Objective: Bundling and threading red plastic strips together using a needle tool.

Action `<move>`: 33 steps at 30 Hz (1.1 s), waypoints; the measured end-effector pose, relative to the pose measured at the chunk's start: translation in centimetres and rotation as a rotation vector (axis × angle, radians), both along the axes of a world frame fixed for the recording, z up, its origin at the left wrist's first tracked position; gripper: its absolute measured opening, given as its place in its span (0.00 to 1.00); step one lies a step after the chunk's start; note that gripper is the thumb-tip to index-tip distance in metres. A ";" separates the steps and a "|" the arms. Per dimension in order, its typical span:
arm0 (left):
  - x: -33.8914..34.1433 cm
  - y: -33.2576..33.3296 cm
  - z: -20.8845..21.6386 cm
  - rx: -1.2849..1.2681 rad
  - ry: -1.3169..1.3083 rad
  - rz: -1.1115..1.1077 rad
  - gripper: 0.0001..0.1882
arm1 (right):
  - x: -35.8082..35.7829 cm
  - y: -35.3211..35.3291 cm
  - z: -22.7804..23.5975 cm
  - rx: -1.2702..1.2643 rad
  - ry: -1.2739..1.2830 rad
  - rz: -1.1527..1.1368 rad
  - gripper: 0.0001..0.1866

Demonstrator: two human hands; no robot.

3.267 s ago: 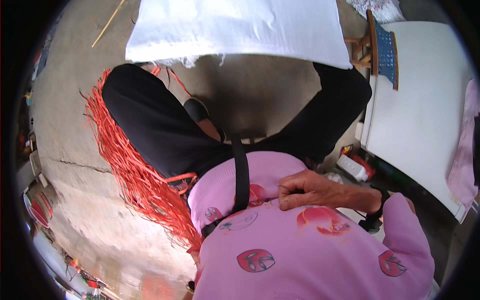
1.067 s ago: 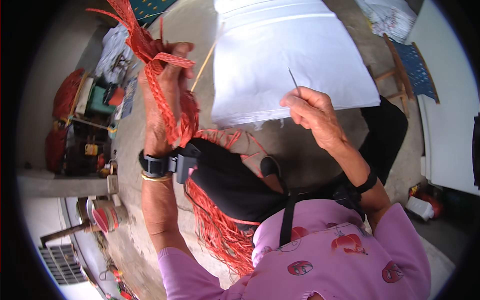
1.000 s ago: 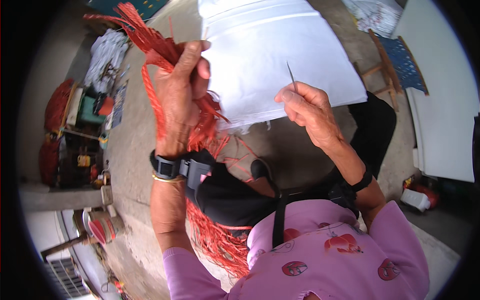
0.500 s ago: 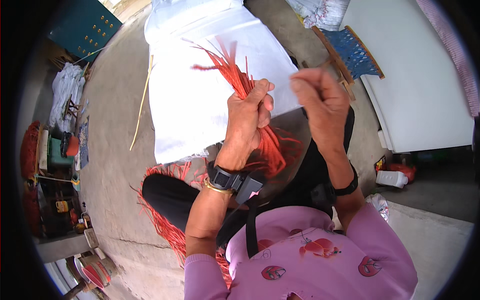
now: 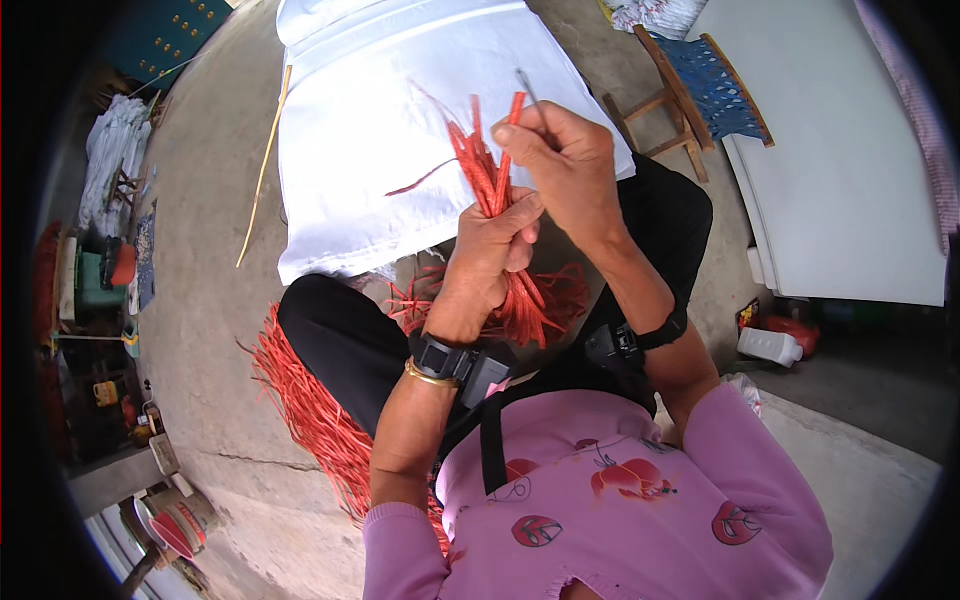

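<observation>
In my closed left hand [image 5: 485, 250] is a bundle of red strips [image 5: 525, 305], gripped round its middle; loose ends fan out above the fist and hang below it. My right hand [image 5: 575, 165] is closed just above and to the right, with thumb and forefinger pinching one red strip [image 5: 516, 110] at the top of the bundle. A thin grey rod [image 5: 529, 92] sticks up past the right fingers; its kind is unclear. Under the hands spreads white cloth [image 5: 360, 160]. Beside my left leg lies a large heap of red strips [image 5: 315, 420].
A low wooden stool with a blue woven seat [image 5: 705, 85] stands at the upper right, near a large white panel [image 5: 840, 180]. A white plastic jug [image 5: 770, 346] lies at the right. On the left floor is a yellowish stick [image 5: 264, 165]; assorted goods line the far left.
My right hand has come left to the bundle from a spot apart on the right, and now pinches a strip there. The left hand keeps its grip. The whole view has shifted slightly.
</observation>
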State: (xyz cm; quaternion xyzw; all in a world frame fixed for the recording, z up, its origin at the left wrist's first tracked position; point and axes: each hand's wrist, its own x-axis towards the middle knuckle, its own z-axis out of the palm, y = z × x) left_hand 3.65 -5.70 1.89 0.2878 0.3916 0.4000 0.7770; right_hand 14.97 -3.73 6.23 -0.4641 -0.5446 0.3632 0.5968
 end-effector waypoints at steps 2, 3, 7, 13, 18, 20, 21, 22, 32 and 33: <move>-1.1 0.0 -0.3 0.026 -0.128 -0.009 0.08 | 0.9 0.5 -1.4 0.040 -0.024 -0.056 0.10; -1.8 0.0 -0.5 0.056 -0.252 -0.015 0.10 | 1.3 0.5 -1.8 -0.074 0.029 -0.030 0.08; -3.0 0.2 -1.5 0.118 -0.352 -0.013 0.16 | 2.0 -0.2 -2.9 -0.297 0.323 0.193 0.07; -4.2 0.6 -2.2 0.051 -0.498 -0.069 0.16 | 0.5 -1.2 -3.7 -0.410 0.633 0.510 0.10; -5.3 1.2 -1.9 -0.021 -0.270 0.032 0.14 | 2.4 -2.8 -3.2 -0.360 0.406 0.523 0.13; -5.8 1.3 -1.7 0.057 0.212 0.305 0.14 | 3.9 -4.2 -1.5 -0.411 0.608 0.902 0.14; -6.5 1.6 -1.7 0.058 0.206 0.408 0.14 | 4.3 -4.2 -0.8 -0.429 0.616 0.963 0.14; -6.8 1.8 -1.7 0.057 0.199 0.511 0.14 | 3.9 -4.1 -0.3 -0.426 0.606 0.952 0.14; -4.2 2.4 2.1 0.171 0.029 0.321 0.07 | -3.5 -0.3 -3.0 -0.273 -0.015 0.226 0.11; -4.3 2.6 1.6 0.165 0.024 0.321 0.07 | -3.6 -0.2 -3.3 -0.270 -0.113 0.172 0.13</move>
